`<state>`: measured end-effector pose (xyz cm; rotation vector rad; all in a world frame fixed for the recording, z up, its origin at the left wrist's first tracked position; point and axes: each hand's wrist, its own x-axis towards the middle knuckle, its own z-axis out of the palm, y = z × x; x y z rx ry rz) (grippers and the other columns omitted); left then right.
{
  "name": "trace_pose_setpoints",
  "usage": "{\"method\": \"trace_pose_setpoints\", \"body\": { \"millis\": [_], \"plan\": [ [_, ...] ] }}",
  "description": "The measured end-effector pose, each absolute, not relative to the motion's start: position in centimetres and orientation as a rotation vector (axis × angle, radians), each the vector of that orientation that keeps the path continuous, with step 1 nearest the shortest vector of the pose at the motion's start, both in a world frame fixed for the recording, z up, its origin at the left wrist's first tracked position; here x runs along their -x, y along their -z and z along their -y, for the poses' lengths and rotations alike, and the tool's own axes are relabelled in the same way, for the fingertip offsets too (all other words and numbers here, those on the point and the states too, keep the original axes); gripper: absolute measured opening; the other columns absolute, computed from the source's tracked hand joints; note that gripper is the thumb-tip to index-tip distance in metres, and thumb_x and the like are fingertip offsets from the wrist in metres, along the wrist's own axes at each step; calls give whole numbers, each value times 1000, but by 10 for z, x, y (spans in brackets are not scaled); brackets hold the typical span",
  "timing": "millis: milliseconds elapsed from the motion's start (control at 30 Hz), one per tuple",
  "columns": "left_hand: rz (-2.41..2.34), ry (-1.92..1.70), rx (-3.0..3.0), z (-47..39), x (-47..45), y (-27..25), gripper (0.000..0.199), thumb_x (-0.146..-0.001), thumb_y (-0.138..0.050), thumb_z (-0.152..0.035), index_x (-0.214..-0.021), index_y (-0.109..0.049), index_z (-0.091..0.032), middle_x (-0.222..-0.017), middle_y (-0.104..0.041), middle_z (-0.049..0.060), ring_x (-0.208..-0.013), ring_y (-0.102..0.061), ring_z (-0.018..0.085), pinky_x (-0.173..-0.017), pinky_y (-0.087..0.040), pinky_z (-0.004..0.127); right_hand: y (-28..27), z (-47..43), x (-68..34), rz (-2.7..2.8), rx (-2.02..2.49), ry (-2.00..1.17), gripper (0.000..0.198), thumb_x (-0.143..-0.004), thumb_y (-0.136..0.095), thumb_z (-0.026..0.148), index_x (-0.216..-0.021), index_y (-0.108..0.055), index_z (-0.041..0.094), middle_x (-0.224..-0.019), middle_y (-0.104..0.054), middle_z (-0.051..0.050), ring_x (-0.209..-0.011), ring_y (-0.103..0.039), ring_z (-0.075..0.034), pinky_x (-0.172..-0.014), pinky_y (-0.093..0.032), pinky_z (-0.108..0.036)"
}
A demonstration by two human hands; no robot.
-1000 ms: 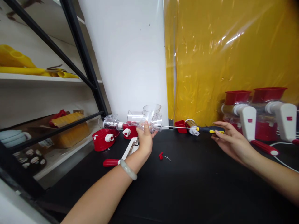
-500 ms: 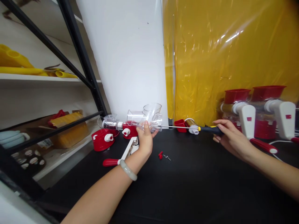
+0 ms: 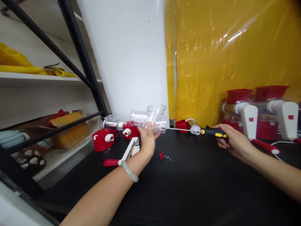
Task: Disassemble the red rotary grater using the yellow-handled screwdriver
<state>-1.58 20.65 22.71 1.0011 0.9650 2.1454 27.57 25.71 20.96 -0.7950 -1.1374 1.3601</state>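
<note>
My left hand (image 3: 148,135) is closed around a clear plastic grater housing (image 3: 139,118), held above the black table with its round opening tilted up. In my right hand (image 3: 231,138) is a long screwdriver (image 3: 215,132) with a black and yellow handle. Its thin shaft runs leftward into the right end of the housing; the tip cannot be made out through the plastic. Below lie a small red part (image 3: 161,155) and a few screws (image 3: 168,158). A white crank with a red handle (image 3: 111,162) rests beside my left wrist.
Red bases (image 3: 103,140) and a grater drum in a clear housing (image 3: 111,122) stand at the left. Behind the screwdriver lie a red hopper (image 3: 182,125) and a drum (image 3: 193,126). Two assembled graters (image 3: 270,125) stand right. A black-framed shelf (image 3: 94,94) borders the left side.
The housing has shifted slightly right in my left hand. The screwdriver handle has turned, showing more yellow, and my right hand has moved slightly right with it.
</note>
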Motion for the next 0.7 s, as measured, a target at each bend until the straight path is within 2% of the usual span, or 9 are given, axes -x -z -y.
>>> {"method": "trace_pose_setpoints", "body": {
  "millis": [100,167,233,333,433,500,567,633,700],
  "plan": [
    [-964,-2140,-1003,-206,15,-227,47,-81,-63,-57,-108,-44,-23,-125,-56,11,-114,-60,24,-74,-62,37,-216,-258,-278,974,684,-1438,11,-79,-66,31,-89,-62,28,-66,-57,2,-56,-52,-13,-51,-48,-27],
    [-969,-2139,-1001,-207,15,-226,47,-81,-62,-57,-107,-43,-23,-124,-56,11,-114,-61,24,-74,-62,38,-220,-257,-280,901,636,-1522,13,-78,-61,30,-90,-63,29,-79,-63,-1,-71,-60,-17,-62,-54,-32],
    [-975,-2141,-994,-208,15,-225,46,-82,-62,-57,-106,-43,-23,-125,-56,11,-113,-61,24,-74,-62,39,-219,-256,-280,928,629,-1553,17,-83,-56,40,-90,-65,27,-81,-65,-4,-74,-62,-19,-64,-54,-34],
    [-970,-2149,-971,-209,16,-225,45,-82,-62,-56,-105,-43,-23,-125,-57,11,-112,-62,23,-76,-62,39,-213,-257,-279,1087,686,-1519,37,-89,-48,57,-87,-65,24,-52,-53,0,-48,-48,-15,-49,-46,-30],
    [-986,-2158,-945,-209,17,-226,44,-82,-62,-56,-104,-43,-23,-123,-57,11,-111,-62,23,-75,-62,39,-209,-258,-279,1162,702,-1428,21,-86,-61,46,-84,-64,25,-42,-37,6,-40,-31,-10,-45,-40,-26],
    [-995,-2160,-939,-208,16,-227,45,-81,-63,-56,-104,-42,-23,-124,-57,11,-111,-62,23,-74,-62,39,-212,-258,-280,1086,674,-1427,9,-79,-67,32,-86,-64,27,-56,-51,4,-49,-44,-12,-51,-46,-27],
    [-983,-2156,-950,-208,16,-227,45,-81,-63,-56,-104,-42,-23,-124,-57,11,-111,-62,23,-74,-62,39,-216,-258,-282,994,635,-1475,15,-73,-66,27,-88,-64,30,-75,-62,1,-67,-57,-16,-60,-51,-31],
    [-976,-2154,-956,-208,16,-226,44,-81,-62,-55,-103,-42,-23,-124,-57,10,-111,-62,23,-74,-62,39,-218,-257,-283,972,613,-1519,13,-77,-61,30,-89,-64,31,-84,-65,-1,-77,-61,-20,-65,-53,-36],
    [-980,-2156,-954,-208,16,-226,43,-82,-62,-55,-103,-42,-23,-124,-56,10,-111,-63,23,-75,-62,40,-216,-257,-282,1019,640,-1529,19,-85,-55,44,-88,-65,29,-77,-65,-3,-71,-61,-21,-61,-51,-36]
  ]
}}
